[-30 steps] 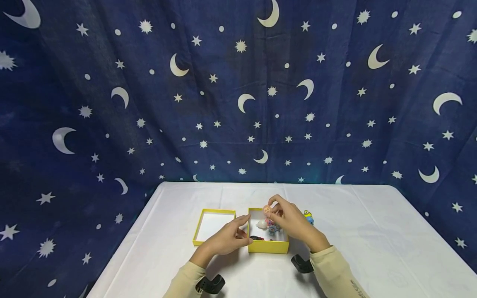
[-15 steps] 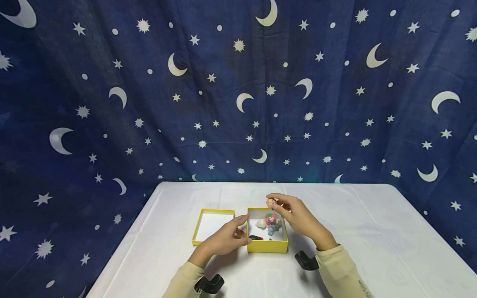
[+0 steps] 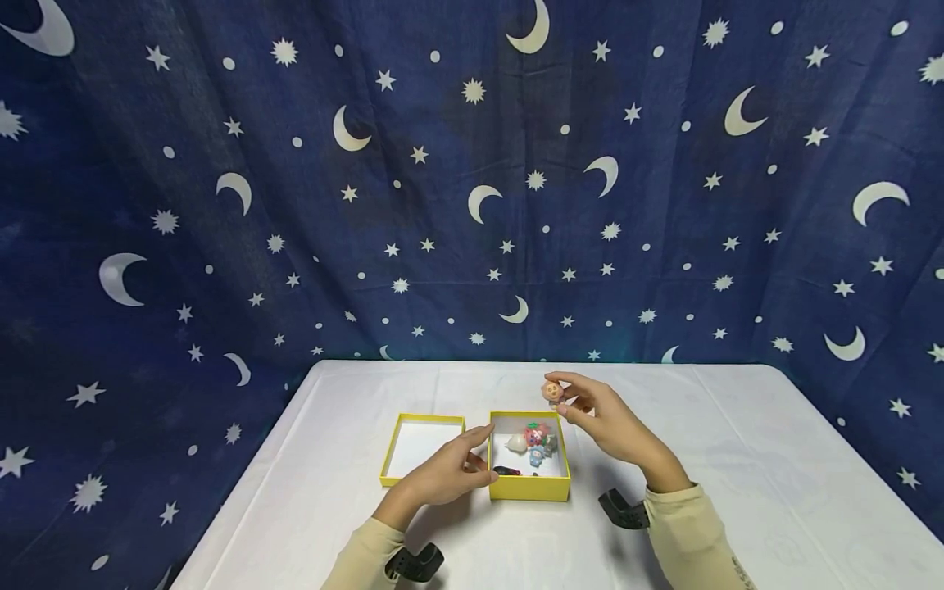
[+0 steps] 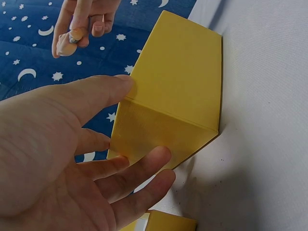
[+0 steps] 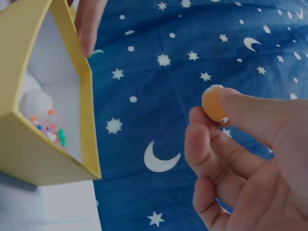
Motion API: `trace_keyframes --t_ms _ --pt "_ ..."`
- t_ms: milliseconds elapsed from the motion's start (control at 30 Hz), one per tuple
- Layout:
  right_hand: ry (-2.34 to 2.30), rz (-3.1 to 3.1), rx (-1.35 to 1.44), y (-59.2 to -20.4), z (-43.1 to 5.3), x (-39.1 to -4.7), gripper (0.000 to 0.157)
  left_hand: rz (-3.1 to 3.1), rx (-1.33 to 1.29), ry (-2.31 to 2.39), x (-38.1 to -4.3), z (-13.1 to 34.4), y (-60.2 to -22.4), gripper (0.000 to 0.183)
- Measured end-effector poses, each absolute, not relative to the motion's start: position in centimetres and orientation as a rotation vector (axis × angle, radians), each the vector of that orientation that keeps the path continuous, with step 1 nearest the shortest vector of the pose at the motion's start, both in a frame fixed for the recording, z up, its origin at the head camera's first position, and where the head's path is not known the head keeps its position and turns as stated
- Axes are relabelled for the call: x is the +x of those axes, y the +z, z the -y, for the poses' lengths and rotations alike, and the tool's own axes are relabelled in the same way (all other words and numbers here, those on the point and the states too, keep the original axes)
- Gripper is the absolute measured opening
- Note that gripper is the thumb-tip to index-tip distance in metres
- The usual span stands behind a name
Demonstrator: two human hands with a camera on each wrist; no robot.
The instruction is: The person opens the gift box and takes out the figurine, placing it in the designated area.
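Observation:
My right hand [image 3: 615,422] pinches a small toy figure [image 3: 553,392] with a pinkish round head between thumb and fingertips, raised over the back right of a yellow box [image 3: 528,489]. From the right wrist view, the figure [image 5: 213,104] shows an orange side with white bits. The left hand [image 3: 446,473] rests its fairly straight fingers against the box's left wall, thumb near the front corner. Inside the box lie a red-and-green toy [image 3: 536,434], a blue figure [image 3: 537,456], a white piece [image 3: 517,443] and a dark item [image 3: 506,470].
A shallow yellow-rimmed lid [image 3: 399,447] with a white inside lies left of the box, partly behind the left hand. Both stand on a white-covered table [image 3: 752,459]. A dark blue curtain [image 3: 442,205] with moons and stars hangs behind it.
My right hand has lifted the small figure up out of the box and moved it right and back. The left hand stays at the box wall.

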State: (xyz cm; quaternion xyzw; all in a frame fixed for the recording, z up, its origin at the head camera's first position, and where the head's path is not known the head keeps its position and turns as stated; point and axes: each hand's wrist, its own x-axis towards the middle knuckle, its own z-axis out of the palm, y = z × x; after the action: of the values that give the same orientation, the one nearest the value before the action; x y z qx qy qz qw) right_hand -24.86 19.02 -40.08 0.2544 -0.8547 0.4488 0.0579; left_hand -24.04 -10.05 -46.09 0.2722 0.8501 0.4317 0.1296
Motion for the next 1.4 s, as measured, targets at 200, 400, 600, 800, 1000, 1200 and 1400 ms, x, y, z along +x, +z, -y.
trace_keyframes --t_ms 200,400,600,800,1000,1200,1400 --pt "1.300 2.627 0.688 -39.7 -20.0 -24.8 0.046 -2.481 0.802 1.238 -24.0 10.1 -46.1 0.080" --pt "1.230 2.644 0.625 -39.3 -21.2 -24.8 0.047 -2.488 0.813 1.232 -24.1 10.1 -46.0 0.080" --pt "1.192 2.660 0.592 -39.3 -22.6 -25.1 0.047 -2.484 0.821 1.242 -24.1 10.0 -46.0 0.080" --pt "1.222 2.689 0.583 -39.3 -23.9 -25.2 0.049 -2.482 0.820 1.250 -24.1 10.0 -46.0 0.079" --pt "1.198 2.738 0.517 -39.7 -24.7 -25.5 0.049 -2.483 0.806 1.241 -24.1 10.0 -45.9 0.079" --pt "1.245 2.728 0.504 -40.8 -25.5 -26.1 0.049 -2.481 0.809 1.237 -24.1 10.1 -45.9 0.079" --pt "1.307 2.700 0.514 -41.9 -26.5 -26.5 0.046 -2.475 0.813 1.238 -24.2 10.1 -46.0 0.079"
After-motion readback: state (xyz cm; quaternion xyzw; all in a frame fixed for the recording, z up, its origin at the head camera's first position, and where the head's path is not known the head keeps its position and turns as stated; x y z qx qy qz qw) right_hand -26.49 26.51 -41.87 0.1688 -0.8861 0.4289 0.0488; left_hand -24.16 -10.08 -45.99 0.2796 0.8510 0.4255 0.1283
